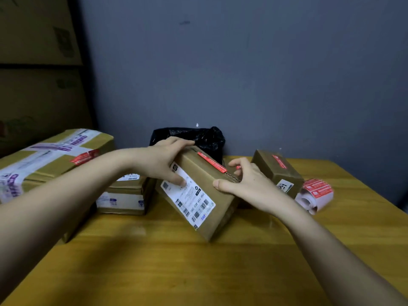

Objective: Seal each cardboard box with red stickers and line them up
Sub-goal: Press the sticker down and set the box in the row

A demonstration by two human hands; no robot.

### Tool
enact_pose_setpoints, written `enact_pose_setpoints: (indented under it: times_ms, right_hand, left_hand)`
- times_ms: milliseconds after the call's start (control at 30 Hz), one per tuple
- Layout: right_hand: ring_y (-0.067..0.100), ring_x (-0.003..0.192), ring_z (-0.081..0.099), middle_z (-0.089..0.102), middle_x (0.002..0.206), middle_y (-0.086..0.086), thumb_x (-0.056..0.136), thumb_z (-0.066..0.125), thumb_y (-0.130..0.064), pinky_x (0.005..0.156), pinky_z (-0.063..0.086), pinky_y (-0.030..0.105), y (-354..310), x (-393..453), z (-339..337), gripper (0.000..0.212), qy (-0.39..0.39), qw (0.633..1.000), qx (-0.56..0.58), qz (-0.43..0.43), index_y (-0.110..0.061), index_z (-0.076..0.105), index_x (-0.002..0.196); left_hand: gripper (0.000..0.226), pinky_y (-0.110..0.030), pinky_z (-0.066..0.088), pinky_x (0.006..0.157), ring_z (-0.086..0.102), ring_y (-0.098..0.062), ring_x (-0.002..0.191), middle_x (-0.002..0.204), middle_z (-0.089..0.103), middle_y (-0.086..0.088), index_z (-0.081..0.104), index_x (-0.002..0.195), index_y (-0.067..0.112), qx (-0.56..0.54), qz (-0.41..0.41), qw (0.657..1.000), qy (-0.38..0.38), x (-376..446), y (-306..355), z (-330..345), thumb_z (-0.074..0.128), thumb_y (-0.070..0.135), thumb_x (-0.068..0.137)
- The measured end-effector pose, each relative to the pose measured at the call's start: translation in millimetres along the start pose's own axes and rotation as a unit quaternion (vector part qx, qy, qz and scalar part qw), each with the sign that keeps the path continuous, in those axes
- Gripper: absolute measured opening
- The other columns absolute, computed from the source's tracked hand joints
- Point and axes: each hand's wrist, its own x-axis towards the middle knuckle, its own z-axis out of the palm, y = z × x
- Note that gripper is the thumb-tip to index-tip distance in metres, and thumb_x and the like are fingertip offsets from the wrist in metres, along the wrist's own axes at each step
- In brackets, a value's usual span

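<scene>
A brown cardboard box [205, 173] with a white shipping label [189, 199] stands tilted on one corner in the middle of the yellow table [198, 261]. A red sticker [211, 161] runs along its top seam. My left hand [164, 161] grips the box's far left end, thumb on the label. My right hand [242, 180] holds its right end, fingers curled over the seam by the sticker's end. A roll of red stickers [315, 193] lies at the right.
A small box [278, 171] bearing a red sticker stands behind my right hand. At the left lies a large taped box [50, 157] with a red sticker, and a small box [123, 195] sits beside it. A black plastic bag [205, 135] rests against the grey wall. Stacked cartons fill the far left.
</scene>
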Motion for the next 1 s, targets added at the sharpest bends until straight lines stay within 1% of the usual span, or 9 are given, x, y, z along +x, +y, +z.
enact_pose_setpoints:
  times_ms: [200,333,400,500,600,667,767,900,1000]
  right_hand:
    - [0.026,0.122,0.044,0.042,0.132,0.002,0.07,0.055,-0.075,0.084,0.037,0.034,-14.9,4.2,15.0,0.076,0.051,0.992,-0.116,0.016,-0.029,0.035,0.127]
    - [0.03,0.124,0.041,0.042,0.131,0.007,0.073,0.053,-0.074,0.087,0.038,0.038,-23.7,4.8,24.3,0.075,0.072,0.984,-0.164,0.019,-0.023,0.036,0.126]
    - [0.031,0.125,0.04,0.041,0.131,0.008,0.073,0.052,-0.076,0.089,0.039,0.039,-26.5,3.7,30.3,0.079,0.071,0.981,-0.181,0.011,-0.021,0.036,0.127]
    - [0.03,0.123,0.039,0.039,0.13,0.008,0.072,0.049,-0.08,0.084,0.038,0.038,-29.0,3.5,38.4,0.086,0.078,0.975,-0.206,0.005,-0.019,0.034,0.13]
    - [0.031,0.12,0.039,0.038,0.129,0.01,0.074,0.047,-0.077,0.078,0.034,0.037,-30.5,4.9,43.1,0.083,0.095,0.971,-0.22,0.008,-0.018,0.033,0.131]
    - [0.031,0.121,0.037,0.036,0.131,0.011,0.076,0.048,-0.072,0.081,0.036,0.037,-30.4,4.5,46.0,0.078,0.104,0.969,-0.223,0.013,-0.017,0.033,0.13]
    - [0.033,0.124,0.034,0.034,0.135,0.013,0.078,0.05,-0.065,0.086,0.038,0.037,-29.7,3.6,50.8,0.072,0.112,0.97,-0.214,0.02,-0.016,0.034,0.129]
    - [0.03,0.122,0.035,0.037,0.13,0.01,0.076,0.053,-0.066,0.079,0.035,0.035,-25.3,2.0,55.9,0.074,0.132,0.974,-0.184,0.019,-0.016,0.035,0.127]
    - [0.027,0.122,0.035,0.04,0.128,0.007,0.074,0.056,-0.068,0.085,0.037,0.033,-21.9,-1.5,62.1,0.076,0.14,0.978,-0.158,0.004,-0.017,0.036,0.127]
  left_hand:
    - [0.107,-0.039,0.021,0.114,0.005,-0.023,0.145,0.157,-0.002,0.004,0.004,0.151,0.029,0.011,-0.055,0.995,0.078,-3.7,6.2,18.0,0.075,0.042,0.072]
    - [0.085,-0.028,0.025,0.111,0.022,-0.018,0.139,0.153,0.01,0.001,0.019,0.148,0.021,-0.082,-0.08,0.99,0.083,-9.0,15.1,31.5,0.068,0.039,0.08]
    - [0.08,-0.021,0.024,0.104,0.029,-0.01,0.129,0.148,0.019,-0.002,0.026,0.145,0.02,-0.234,-0.111,0.961,0.095,-19.0,31.1,45.0,0.064,0.04,0.077]
    - [0.094,-0.022,0.02,0.106,0.024,-0.013,0.137,0.15,0.019,-0.003,0.026,0.147,0.019,-0.424,-0.156,0.878,0.16,-31.1,55.0,69.3,0.052,0.042,0.061]
    - [0.086,-0.026,0.018,0.109,0.02,-0.014,0.14,0.154,0.015,-0.003,0.02,0.15,0.018,-0.481,-0.184,0.83,0.213,-26.8,60.4,84.9,0.065,0.039,0.08]
    - [0.087,-0.032,0.019,0.114,0.021,-0.018,0.141,0.154,0.014,-0.004,0.018,0.15,0.02,-0.494,-0.198,0.824,0.196,-19.9,59.0,89.0,0.065,0.041,0.08]
    - [0.101,-0.044,0.028,0.114,0.026,-0.022,0.139,0.154,0.017,-0.003,0.02,0.15,0.022,-0.502,-0.212,0.821,0.169,-15.1,60.5,90.6,0.056,0.052,0.06]
    - [0.1,-0.043,0.032,0.112,0.031,-0.02,0.136,0.153,0.019,-0.001,0.021,0.149,0.023,-0.508,-0.207,0.818,0.171,-10.8,59.0,90.2,0.055,0.053,0.06]
    - [0.101,-0.041,0.031,0.113,0.032,-0.019,0.136,0.153,0.021,0.0,0.024,0.148,0.024,-0.503,-0.202,0.827,0.151,-4.3,57.8,87.8,0.054,0.058,0.058]
